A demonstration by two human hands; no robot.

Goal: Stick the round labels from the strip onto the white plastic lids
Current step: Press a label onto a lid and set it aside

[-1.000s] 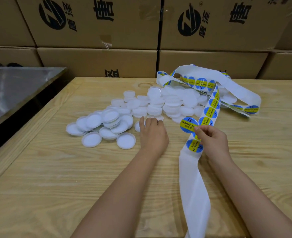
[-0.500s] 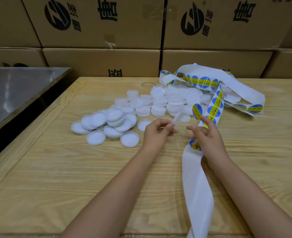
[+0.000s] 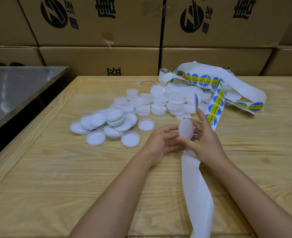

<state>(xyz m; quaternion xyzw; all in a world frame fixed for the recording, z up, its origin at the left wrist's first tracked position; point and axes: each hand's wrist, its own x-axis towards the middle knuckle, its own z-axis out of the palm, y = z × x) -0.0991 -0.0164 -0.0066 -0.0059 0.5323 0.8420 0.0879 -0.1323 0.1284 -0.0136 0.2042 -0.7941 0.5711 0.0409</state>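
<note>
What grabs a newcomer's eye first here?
The left hand and right hand meet at centre over one white lid, a round label raised on a right fingertip. Behind them sprawls the lid pile; the blue-and-yellow label strip loops far right and trails to the near edge.

Packing or warehouse workroom, stacked printed cardboard cartons (image 3: 98,21) along the back wall, plain wooden counter (image 3: 55,169), steel-topped surface (image 3: 12,90) (left side), bulk white lids (image 3: 117,121).

We take the heap of lids (image 3: 159,103) on the table (image 3: 55,177) as our mark. The label strip (image 3: 217,100) loops behind and right of it. Our left hand (image 3: 160,143) and right hand (image 3: 203,140) sit before it (one lid (image 3: 186,129) between them). A metal surface (image 3: 12,93) lies to its left, and cartons (image 3: 98,59) are stacked behind.
</note>
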